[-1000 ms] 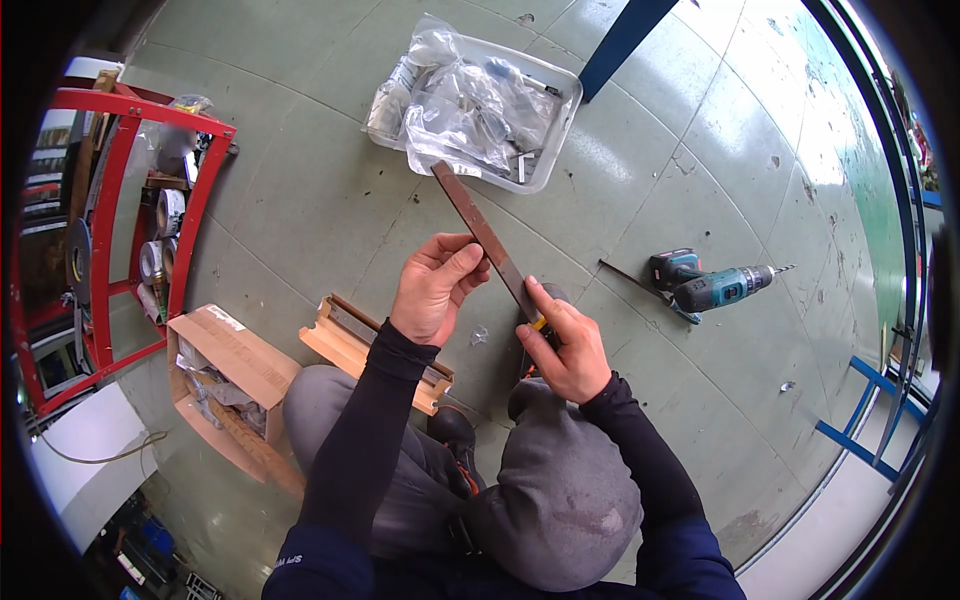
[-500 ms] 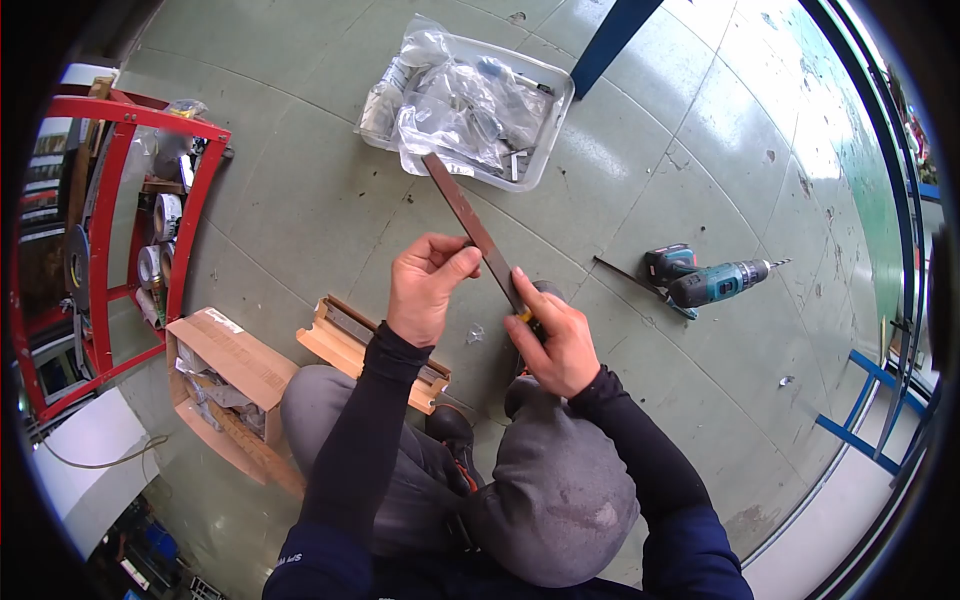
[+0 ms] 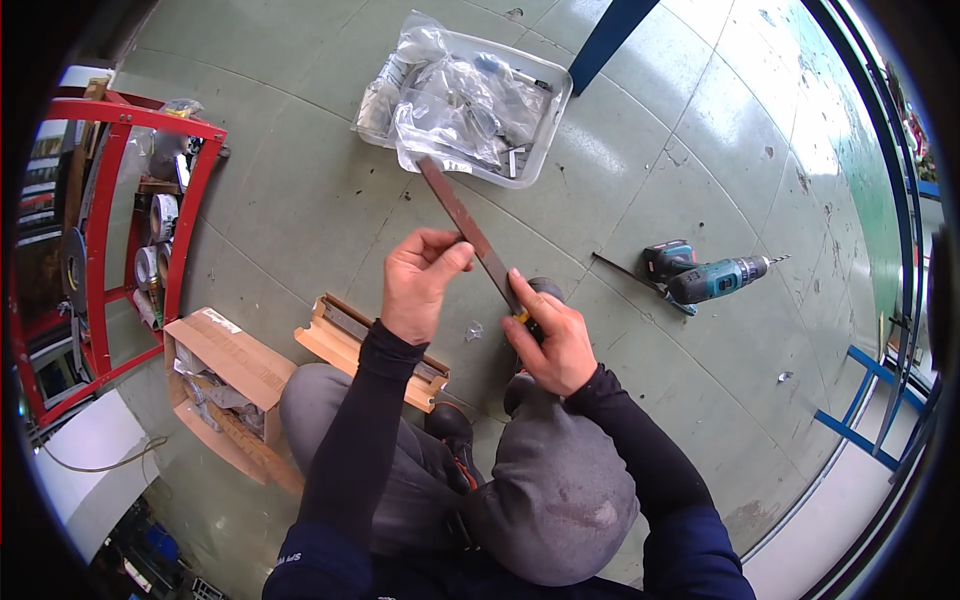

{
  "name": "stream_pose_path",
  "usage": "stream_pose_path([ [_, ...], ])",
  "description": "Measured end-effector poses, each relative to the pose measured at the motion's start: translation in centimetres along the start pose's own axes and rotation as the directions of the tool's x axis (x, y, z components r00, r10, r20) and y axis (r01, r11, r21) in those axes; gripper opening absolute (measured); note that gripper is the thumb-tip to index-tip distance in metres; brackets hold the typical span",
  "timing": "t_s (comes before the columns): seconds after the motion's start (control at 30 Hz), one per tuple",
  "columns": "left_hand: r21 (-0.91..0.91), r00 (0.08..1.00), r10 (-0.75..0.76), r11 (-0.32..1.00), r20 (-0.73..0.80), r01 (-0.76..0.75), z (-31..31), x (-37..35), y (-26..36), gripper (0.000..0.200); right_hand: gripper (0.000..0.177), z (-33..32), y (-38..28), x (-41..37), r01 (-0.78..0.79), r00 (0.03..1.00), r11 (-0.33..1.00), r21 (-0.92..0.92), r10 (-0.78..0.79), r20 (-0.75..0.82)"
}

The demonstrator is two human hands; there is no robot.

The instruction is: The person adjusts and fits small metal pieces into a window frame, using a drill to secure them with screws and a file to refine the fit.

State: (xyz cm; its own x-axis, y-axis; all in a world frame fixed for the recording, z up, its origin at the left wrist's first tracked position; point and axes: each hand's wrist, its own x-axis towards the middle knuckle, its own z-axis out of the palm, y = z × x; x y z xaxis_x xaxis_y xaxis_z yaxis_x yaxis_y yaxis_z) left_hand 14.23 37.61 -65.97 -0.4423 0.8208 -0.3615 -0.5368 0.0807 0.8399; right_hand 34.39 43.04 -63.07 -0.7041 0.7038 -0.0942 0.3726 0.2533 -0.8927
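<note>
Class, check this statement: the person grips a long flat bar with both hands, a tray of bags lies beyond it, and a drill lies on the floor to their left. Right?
No. In the head view the drill lies on the floor to their right, not left. The rest stands: left hand and right hand grip the bar, and the tray of bags lies beyond it.

Green tiled floor point(image 3: 290, 200) everywhere. Up top there's a clear plastic tray point(image 3: 557, 118) stuffed with bagged hardware point(image 3: 455, 100), and a blue post point(image 3: 612, 40) is just beside its far corner. Off to the right a teal cordless drill point(image 3: 705, 277) lies on its side with a thin dark rod point(image 3: 622, 271) next to it. On the left is a red rack point(image 3: 190, 215) holding tape rolls point(image 3: 160, 215). Below that there's an open cardboard box point(image 3: 235, 355), with a wooden channel piece point(image 3: 330, 340) right beside it.
</note>
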Motion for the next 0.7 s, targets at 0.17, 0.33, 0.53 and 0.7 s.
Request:
stream_pose_path([
  [0.17, 0.043, 1.000, 0.019, 0.999, -0.020, -0.018, -0.4, 0.3, 1.0, 0.013, 0.060, -0.1, 0.1, -0.3, -0.020, 1.000, 1.000, -0.012, 0.020, 0.024],
  [0.33, 0.096, 0.991, -0.101, 0.991, 0.092, 0.093, 1.3, -1.0, -1.0, 0.014, 0.058, 0.3, -0.3, 1.1, -0.055, 0.995, 0.997, 0.048, 0.058, -0.076],
  [0.53, -0.043, 0.979, -0.174, 0.983, 0.109, 0.180, 1.5, -1.0, -1.6, 0.023, 0.057, 0.1, 0.5, 0.1, -0.227, 0.929, 0.929, 0.293, 0.297, -0.220],
  [0.7, -0.170, 0.963, -0.233, 0.952, 0.136, 0.254, 1.4, -0.8, -1.0, 0.025, 0.057, -0.3, 1.0, -0.7, -0.169, 0.965, 0.961, 0.220, 0.207, -0.163],
])
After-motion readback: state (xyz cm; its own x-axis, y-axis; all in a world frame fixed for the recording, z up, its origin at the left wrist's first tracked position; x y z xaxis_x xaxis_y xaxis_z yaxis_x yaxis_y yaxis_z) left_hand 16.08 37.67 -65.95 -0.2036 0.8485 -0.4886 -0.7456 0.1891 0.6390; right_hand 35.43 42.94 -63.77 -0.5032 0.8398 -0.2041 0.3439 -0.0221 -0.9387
